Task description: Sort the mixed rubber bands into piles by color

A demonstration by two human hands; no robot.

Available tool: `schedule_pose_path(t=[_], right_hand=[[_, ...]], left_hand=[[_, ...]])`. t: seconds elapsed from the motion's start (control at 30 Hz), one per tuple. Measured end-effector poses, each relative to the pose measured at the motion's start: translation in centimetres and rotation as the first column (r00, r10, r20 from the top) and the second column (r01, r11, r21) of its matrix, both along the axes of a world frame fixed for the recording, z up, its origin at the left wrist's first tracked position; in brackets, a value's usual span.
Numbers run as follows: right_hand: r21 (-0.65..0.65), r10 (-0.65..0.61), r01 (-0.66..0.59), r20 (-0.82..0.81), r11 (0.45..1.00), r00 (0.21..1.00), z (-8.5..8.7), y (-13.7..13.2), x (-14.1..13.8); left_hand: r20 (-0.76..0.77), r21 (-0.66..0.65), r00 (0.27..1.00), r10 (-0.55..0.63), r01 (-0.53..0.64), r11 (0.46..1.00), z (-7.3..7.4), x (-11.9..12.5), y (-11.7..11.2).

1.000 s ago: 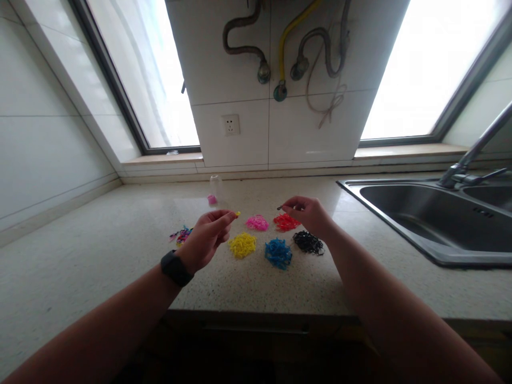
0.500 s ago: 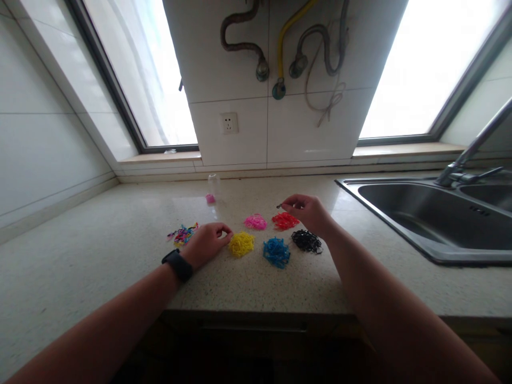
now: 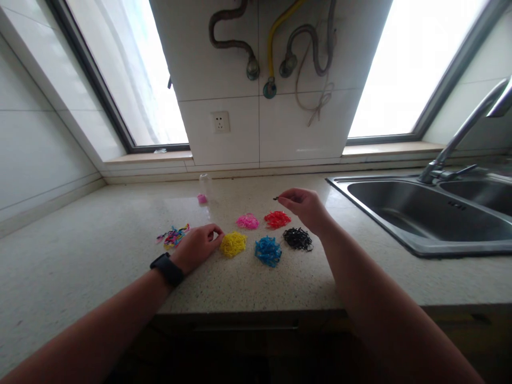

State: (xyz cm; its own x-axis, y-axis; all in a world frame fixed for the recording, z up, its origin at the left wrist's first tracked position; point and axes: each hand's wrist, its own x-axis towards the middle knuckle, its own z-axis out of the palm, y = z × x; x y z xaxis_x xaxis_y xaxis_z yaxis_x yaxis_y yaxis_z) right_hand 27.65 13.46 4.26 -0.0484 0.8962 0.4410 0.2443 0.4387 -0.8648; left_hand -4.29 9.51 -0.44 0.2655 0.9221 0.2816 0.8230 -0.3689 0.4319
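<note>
Lowered since a second ago, when it held up a yellow band, our left hand [image 3: 197,248] now rests low over the counter [image 3: 240,293], just beside the left edge of the yellow rubber-band pile [image 3: 233,244]; it is loosely curled, and we cannot tell whether anything is pinched in it. Our right hand [image 3: 303,205] grips a small black rubber band [image 3: 276,199] in a pinch, raised near the far edge of the red pile [image 3: 277,219]. Below that hand lies the black pile [image 3: 298,239], with the blue pile [image 3: 268,251] nearest us and the pink pile [image 3: 248,221] between yellow and red. Narrow gaps part these five. A strip of counter separates the blue pile from the front edge, and a wider stretch runs left past the mixed-colour heap [image 3: 172,236]. Rightward, the room reaches the sink [image 3: 440,248]; rearward, a clear container [image 3: 205,183] stands near the wall.
</note>
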Motion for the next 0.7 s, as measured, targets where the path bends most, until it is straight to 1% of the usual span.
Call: schedule_pose_path(t=[0.13, 0.23, 0.43, 0.7], right_hand=[[-0.01, 0.035, -0.037, -0.12, 0.999, 0.992, 0.72, -0.4, 0.09], [0.001, 0.044, -0.045, -0.157, 0.999, 0.987, 1.02, -0.53, 0.14], [-0.029, 0.053, -0.057, -0.122, 0.998, 0.991, 0.76, -0.43, 0.45], [-0.036, 0.067, -0.069, -0.077, 0.997, 0.995, 0.75, -0.56, 0.66]], left_hand=[[0.025, 0.002, 1.0, 0.006, -0.006, 1.0, -0.21, -0.06, 0.11], [0.039, 0.009, 0.999, 0.005, -0.005, 1.0, -0.29, -0.1, 0.13], [0.05, 0.008, 0.999, 0.002, -0.002, 1.0, -0.31, -0.14, 0.14], [0.052, -0.007, 0.999, -0.002, 0.002, 1.0, -0.72, -0.34, 0.29]])
